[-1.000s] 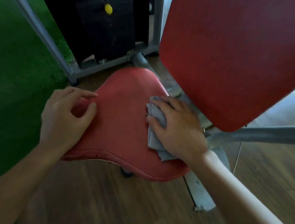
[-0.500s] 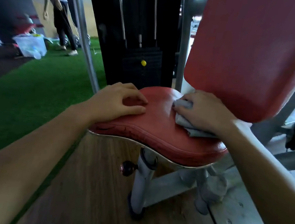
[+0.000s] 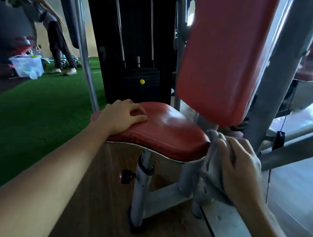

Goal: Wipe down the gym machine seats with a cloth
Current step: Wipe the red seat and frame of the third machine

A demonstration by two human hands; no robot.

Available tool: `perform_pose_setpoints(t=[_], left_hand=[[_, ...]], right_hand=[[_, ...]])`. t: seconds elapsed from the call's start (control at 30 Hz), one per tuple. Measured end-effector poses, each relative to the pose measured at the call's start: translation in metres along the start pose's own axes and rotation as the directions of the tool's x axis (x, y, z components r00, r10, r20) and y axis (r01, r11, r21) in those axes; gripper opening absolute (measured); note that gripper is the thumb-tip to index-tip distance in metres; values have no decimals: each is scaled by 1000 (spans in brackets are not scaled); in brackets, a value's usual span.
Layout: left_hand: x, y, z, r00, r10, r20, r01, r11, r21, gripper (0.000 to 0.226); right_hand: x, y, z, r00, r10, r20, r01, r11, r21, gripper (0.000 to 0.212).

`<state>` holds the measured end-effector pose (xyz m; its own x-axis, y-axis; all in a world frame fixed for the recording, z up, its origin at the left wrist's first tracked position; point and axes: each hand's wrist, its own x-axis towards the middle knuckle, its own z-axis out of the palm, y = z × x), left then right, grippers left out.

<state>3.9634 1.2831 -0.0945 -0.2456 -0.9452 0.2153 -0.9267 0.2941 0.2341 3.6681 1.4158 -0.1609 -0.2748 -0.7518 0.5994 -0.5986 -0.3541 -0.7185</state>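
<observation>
The fingers (image 3: 224, 149) of our right hand (image 3: 241, 168) clench the grey cloth (image 3: 210, 167) against the right edge of the red seat (image 3: 170, 128). Our left hand (image 3: 122, 115) rests on its far left corner, fingers loosely bent. We judge we are wiping the rim, and the backrest (image 3: 218, 57) probably comes next, needing an upward reach.

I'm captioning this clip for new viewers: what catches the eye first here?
The glossy red seat at centre, with the left hand resting on its left end. Beside its right edge the right hand grips a grey cloth; the tall red backrest rises behind.
</observation>
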Motion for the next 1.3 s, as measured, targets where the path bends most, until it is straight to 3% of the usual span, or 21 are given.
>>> perform_pose_setpoints(t=[0.23,0.43,0.67,0.83,0.97,1.13,1.3], left_hand=[[1,-1,-3,997,-67,-26,65,995,-73,22],[1,-1,2,994,-94,-50,90,994,-66,27],[2,-1,3,991,-113,-70,107,991,-77,28],[3,3,5,989,-116,-96,114,993,-31,28],[4,5,4,987,-124,-98,123,992,-15,31],[3,8,8,984,-131,-120,133,991,16,34],[3,10,7,984,-129,-119,133,991,26,34]], right_hand=[[-59,5,48,985,63,-159,-59,998,29,31],[-52,-12,95,910,102,-401,-45,987,151,24],[-48,16,83,938,-198,-284,212,977,18,19],[-32,10,84,892,-24,-452,40,999,27,13],[-49,-11,97,923,-202,-327,186,979,-78,12],[-36,1,94,884,-72,-462,64,997,-34,12],[-42,-14,105,907,-248,-339,222,968,-114,11]])
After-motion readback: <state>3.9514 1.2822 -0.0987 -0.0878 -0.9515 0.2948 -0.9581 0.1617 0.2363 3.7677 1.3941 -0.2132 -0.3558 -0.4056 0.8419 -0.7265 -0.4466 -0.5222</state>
